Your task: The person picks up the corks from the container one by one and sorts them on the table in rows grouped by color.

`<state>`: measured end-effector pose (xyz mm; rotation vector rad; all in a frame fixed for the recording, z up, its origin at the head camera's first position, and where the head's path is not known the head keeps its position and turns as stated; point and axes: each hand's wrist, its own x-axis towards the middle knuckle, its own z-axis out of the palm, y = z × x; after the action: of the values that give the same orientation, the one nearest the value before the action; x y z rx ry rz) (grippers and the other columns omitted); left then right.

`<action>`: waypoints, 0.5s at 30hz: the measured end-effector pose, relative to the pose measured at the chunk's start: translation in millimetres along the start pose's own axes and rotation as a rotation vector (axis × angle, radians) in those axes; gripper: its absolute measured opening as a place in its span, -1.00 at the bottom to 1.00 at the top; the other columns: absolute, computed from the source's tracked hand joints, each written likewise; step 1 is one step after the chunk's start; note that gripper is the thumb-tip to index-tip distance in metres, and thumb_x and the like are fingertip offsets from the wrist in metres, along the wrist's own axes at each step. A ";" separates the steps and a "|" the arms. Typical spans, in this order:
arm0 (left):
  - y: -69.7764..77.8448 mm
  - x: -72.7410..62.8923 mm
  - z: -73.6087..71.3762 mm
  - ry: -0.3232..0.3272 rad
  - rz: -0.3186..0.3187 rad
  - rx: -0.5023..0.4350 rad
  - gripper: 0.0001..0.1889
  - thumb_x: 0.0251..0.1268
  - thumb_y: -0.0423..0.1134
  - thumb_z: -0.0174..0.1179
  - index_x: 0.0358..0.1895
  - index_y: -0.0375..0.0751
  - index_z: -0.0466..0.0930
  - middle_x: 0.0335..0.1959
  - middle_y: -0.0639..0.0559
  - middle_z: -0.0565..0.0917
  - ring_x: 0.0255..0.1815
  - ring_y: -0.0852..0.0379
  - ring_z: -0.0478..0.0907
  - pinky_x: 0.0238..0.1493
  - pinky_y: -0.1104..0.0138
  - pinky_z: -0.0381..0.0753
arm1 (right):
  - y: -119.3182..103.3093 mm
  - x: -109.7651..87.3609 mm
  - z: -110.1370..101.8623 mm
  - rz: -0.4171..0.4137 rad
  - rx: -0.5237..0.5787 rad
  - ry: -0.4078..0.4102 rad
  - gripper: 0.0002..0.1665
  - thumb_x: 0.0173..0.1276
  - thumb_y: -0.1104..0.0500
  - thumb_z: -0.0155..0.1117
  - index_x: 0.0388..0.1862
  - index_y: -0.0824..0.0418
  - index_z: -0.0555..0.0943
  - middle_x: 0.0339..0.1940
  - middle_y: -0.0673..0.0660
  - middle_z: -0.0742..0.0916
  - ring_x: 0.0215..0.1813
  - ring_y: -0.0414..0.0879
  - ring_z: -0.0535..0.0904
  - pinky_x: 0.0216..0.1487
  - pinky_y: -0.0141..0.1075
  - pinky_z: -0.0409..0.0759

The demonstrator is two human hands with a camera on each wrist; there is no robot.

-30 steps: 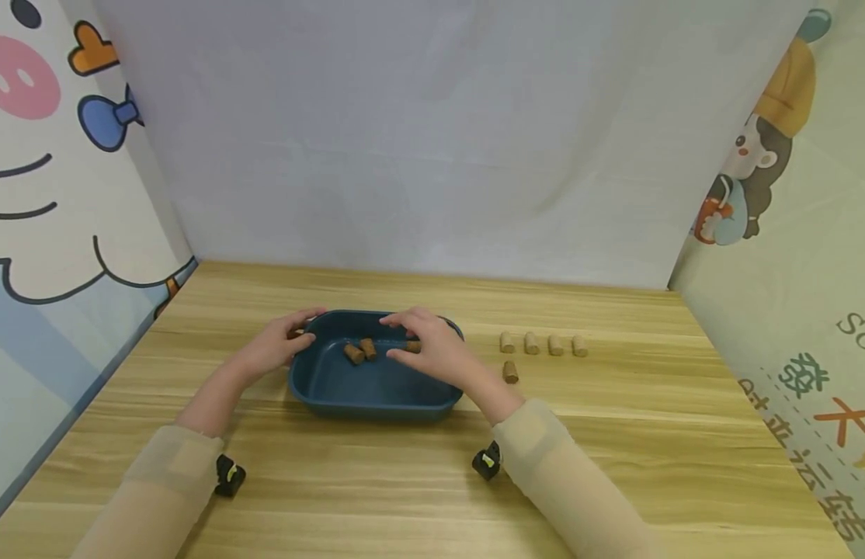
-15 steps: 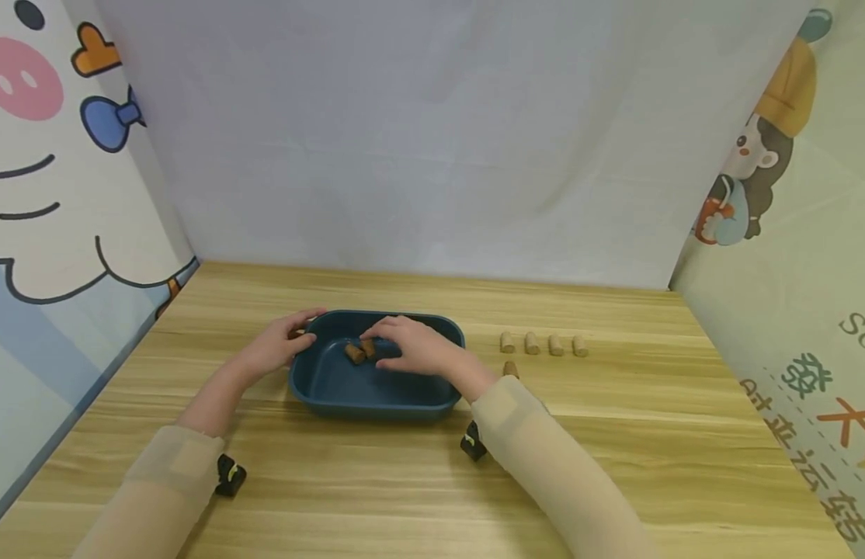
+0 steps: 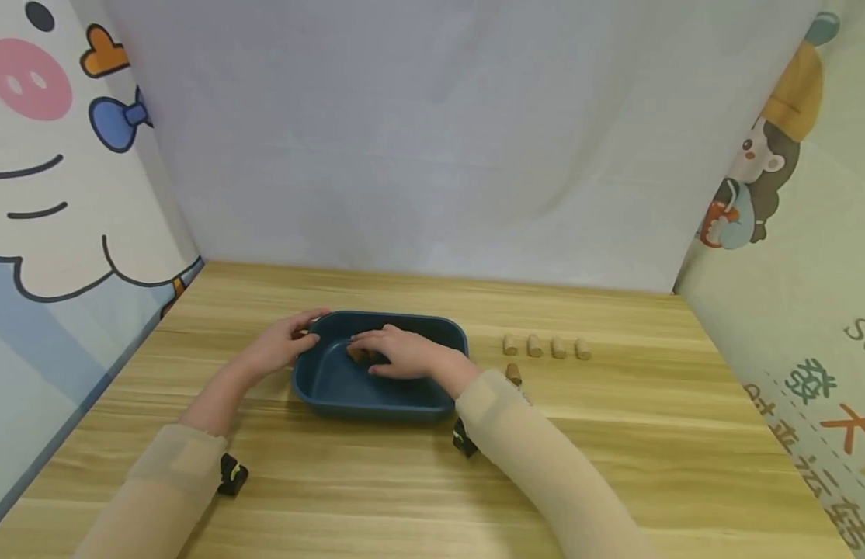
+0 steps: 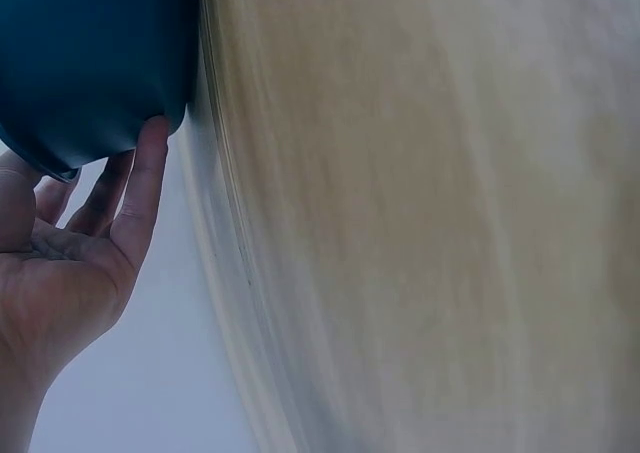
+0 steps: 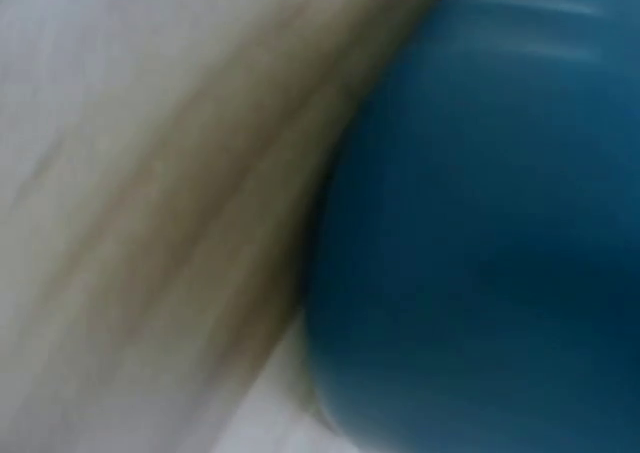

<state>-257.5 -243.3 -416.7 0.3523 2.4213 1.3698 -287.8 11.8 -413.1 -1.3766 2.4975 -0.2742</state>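
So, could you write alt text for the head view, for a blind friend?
A person's right hand reaches over brown cork stoppers inside a dark blue tub, while the left hand grips the tub's left end. On the wood-grain table to the right, four pale cork stoppers form a row, with one darker cork stopper nearer the viewer.

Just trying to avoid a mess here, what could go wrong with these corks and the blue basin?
The right sleeve looks close to the brown cork on the table, so drawing the arm back might nudge it. The right hand partly covers the brown corks in the basin, so a pinch could miss or scatter them. If the left hand loosened at the end of the blue basin, the basin might slide when bumped.
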 end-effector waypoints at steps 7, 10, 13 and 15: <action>-2.4 2.0 1.4 -0.001 0.003 -0.018 -0.45 0.53 -0.20 -0.14 0.51 -0.07 -0.01 0.46 -0.34 0.06 0.38 -0.33 0.15 -0.02 0.00 0.56 | 1.5 0.9 5.5 -0.031 0.000 -0.012 -0.43 0.47 0.11 0.07 0.43 0.05 0.28 0.46 0.01 0.33 0.44 -0.13 0.22 0.39 -0.22 0.18; -1.2 0.8 1.3 -0.005 0.012 -0.031 -0.44 0.53 -0.21 -0.13 0.51 -0.09 -0.01 0.45 -0.37 0.07 0.36 -0.34 0.18 -0.04 0.02 0.57 | 0.8 0.6 6.9 -0.018 -0.015 -0.008 -0.43 0.47 0.10 0.07 0.44 0.03 0.28 0.45 0.02 0.34 0.40 -0.10 0.26 0.35 -0.22 0.25; -1.1 0.0 0.8 -0.008 0.015 -0.051 -0.45 0.53 -0.23 -0.13 0.51 -0.10 -0.01 0.45 -0.37 0.06 0.34 -0.34 0.22 -0.06 0.04 0.59 | -0.4 0.4 7.5 -0.008 -0.044 0.006 -0.43 0.46 0.08 0.08 0.43 0.01 0.30 0.42 0.03 0.37 0.34 -0.06 0.32 0.28 -0.20 0.34; -2.8 0.2 0.1 -0.005 0.013 -0.054 -0.45 0.52 -0.24 -0.13 0.50 -0.10 -0.01 0.45 -0.36 0.05 0.33 -0.34 0.23 -0.09 0.07 0.60 | -0.7 1.2 8.5 -0.013 -0.072 0.018 -0.44 0.45 0.05 0.09 0.41 0.00 0.33 0.39 0.02 0.41 0.31 -0.06 0.35 0.24 -0.19 0.39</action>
<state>-257.8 -244.6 -419.1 0.3578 2.3767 1.4352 -285.1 10.2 -421.1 -1.4240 2.5365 -0.2020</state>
